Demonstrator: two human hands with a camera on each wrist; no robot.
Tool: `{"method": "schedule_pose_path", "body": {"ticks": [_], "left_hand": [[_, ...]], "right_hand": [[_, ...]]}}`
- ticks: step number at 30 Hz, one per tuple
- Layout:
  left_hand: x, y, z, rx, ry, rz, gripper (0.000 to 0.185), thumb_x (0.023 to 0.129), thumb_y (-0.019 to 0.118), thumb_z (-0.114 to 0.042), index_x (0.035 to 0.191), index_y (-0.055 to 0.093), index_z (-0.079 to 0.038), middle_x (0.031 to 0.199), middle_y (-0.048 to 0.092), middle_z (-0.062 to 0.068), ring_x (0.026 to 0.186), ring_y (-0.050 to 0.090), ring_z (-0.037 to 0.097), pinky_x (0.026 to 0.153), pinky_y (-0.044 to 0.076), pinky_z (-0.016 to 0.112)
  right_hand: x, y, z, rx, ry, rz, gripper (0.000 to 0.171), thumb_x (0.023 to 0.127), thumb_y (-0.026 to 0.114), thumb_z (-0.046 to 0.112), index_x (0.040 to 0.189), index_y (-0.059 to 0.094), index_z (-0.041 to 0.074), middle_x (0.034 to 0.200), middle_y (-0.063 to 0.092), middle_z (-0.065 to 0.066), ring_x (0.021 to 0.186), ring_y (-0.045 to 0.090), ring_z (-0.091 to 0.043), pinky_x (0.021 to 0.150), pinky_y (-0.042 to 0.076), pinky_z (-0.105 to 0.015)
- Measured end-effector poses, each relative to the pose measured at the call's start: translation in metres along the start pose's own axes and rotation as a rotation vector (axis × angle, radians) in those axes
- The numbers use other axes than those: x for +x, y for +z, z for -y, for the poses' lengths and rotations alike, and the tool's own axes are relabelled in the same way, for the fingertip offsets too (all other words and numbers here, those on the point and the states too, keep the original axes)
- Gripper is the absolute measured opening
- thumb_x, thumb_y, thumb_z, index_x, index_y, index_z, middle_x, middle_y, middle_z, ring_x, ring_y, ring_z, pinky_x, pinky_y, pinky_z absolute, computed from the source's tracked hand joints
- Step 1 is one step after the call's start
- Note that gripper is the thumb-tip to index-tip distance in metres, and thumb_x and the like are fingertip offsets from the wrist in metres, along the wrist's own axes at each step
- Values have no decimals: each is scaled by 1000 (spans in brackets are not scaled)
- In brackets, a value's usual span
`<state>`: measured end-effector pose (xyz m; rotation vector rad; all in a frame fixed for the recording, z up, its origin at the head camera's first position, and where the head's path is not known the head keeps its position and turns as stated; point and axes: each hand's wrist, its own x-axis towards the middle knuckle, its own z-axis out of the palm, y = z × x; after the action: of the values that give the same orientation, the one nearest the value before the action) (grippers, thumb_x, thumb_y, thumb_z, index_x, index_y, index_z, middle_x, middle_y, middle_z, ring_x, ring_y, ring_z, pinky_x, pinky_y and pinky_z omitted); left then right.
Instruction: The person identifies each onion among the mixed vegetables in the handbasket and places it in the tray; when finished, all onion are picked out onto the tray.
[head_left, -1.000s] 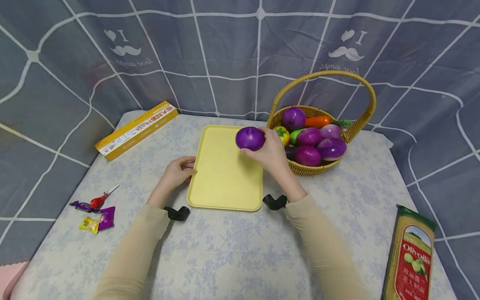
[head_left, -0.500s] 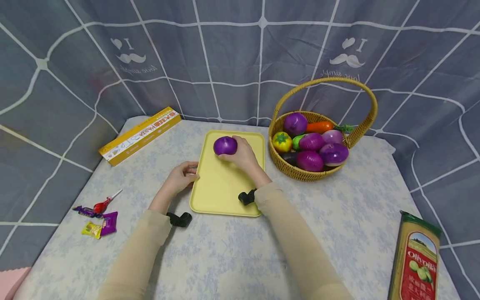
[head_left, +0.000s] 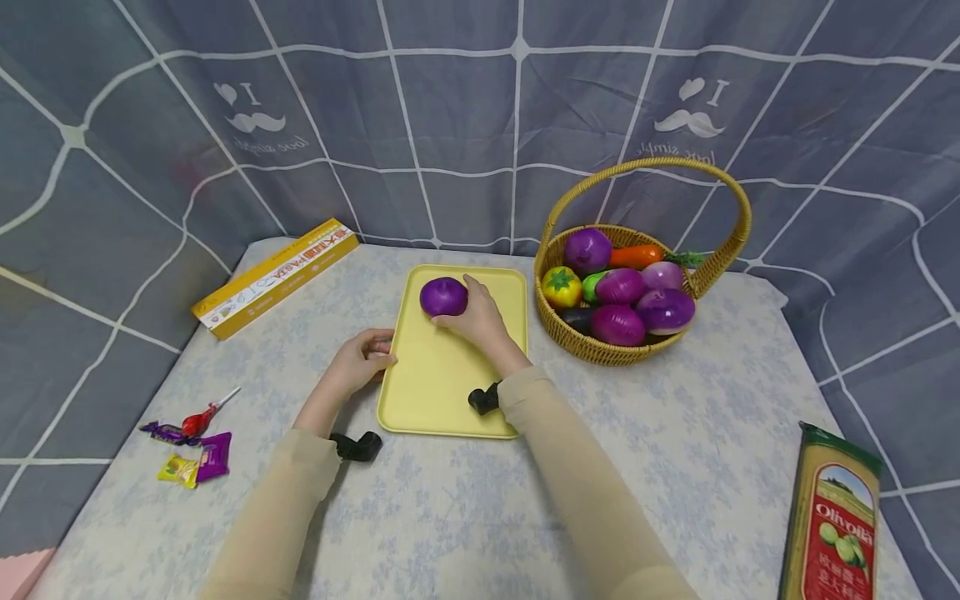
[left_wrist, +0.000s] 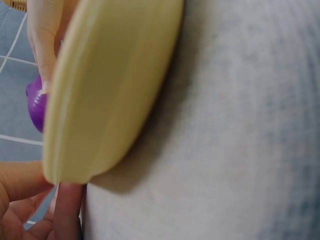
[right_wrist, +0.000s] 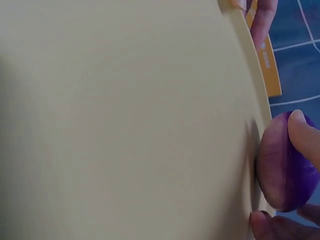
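Across from the tray's right edge, near the basket, to its far left part: that is how the purple vegetable and the right hand have moved since the earliest frame. That hand's thumb and fingers grip the vegetable from its right side; it sits low over the yellow tray, and I cannot tell whether it touches the surface. The left hand pinches the tray's left edge, thumb at the rim and a finger beneath. As I judge it, bringing this piece to the tray is nearly done, with only the release left; no other vegetable lies on the tray. Several remain in the wicker basket, among them a carrot and a yellow vegetable, to the tray's right on the desk.
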<state>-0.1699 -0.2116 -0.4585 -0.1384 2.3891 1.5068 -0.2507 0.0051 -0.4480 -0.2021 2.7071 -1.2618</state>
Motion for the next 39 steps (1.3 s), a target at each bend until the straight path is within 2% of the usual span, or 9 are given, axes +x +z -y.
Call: {"method": "schedule_pose_path", "body": {"ticks": [6,12,16,20,26,31,33,36,39], "left_hand": [[-1,-2,-4,18,-5,-5,52,100,58,-11,149,41,-8,121,56,17,89,60,13,74,58,25],[0,-4,-8,19,9,-2,53,100,58,-11,149,41,-7,119,56,17,89,59,15,73,58,24],[0,-3,-6,25,6,2,52,99,59,-11,148,43,-7,118,56,16,85,59,14,71,58,24],[-1,-3,-4,34,-6,2,51,99,59,-11,148,43,-9,119,56,16,85,59,14,71,58,24],[-1,-5,0,49,6,-1,52,100,58,-11,149,41,-8,122,57,18,89,62,16,74,59,26],[-1,-4,1,46,13,7,53,100,58,-11,150,41,-7,122,57,19,89,62,15,73,59,24],[0,-3,1,46,11,6,53,100,58,-11,150,41,-8,122,57,18,88,61,14,73,58,24],[0,-2,1,44,8,6,53,100,58,-12,150,41,-8,123,57,18,88,60,13,73,58,24],[1,-1,1,45,4,3,53,100,59,-12,150,41,-8,124,56,19,89,59,13,73,58,23]], "right_hand": [[-10,-15,3,6,-6,-7,97,79,83,38,153,31,4,150,38,-19,138,41,-35,114,38,-47],[-31,-45,5,47,-74,-68,65,90,73,33,143,48,4,137,55,-16,125,54,-31,106,47,-42],[-58,-66,-2,116,-152,-122,43,95,67,26,131,60,4,127,64,-13,117,60,-28,101,50,-42],[-87,-90,-14,179,-196,-192,31,95,66,21,121,67,4,119,69,-11,108,66,-26,96,54,-39],[-118,-134,-31,189,-179,-325,28,96,66,21,118,69,4,112,72,-12,97,69,-20,85,55,-20],[-137,-166,-51,210,-121,-419,29,98,62,23,119,68,3,112,72,-13,90,65,-1,79,50,-7],[-142,-176,-59,224,-105,-456,28,99,61,21,118,68,2,109,73,-8,88,63,5,79,49,-6],[-147,-189,-71,246,-83,-514,28,99,60,18,118,67,-1,100,72,8,87,63,7,79,51,-8],[-152,-200,-81,219,-40,-577,29,99,61,20,118,67,0,92,65,24,86,62,8,78,49,-7]]}}
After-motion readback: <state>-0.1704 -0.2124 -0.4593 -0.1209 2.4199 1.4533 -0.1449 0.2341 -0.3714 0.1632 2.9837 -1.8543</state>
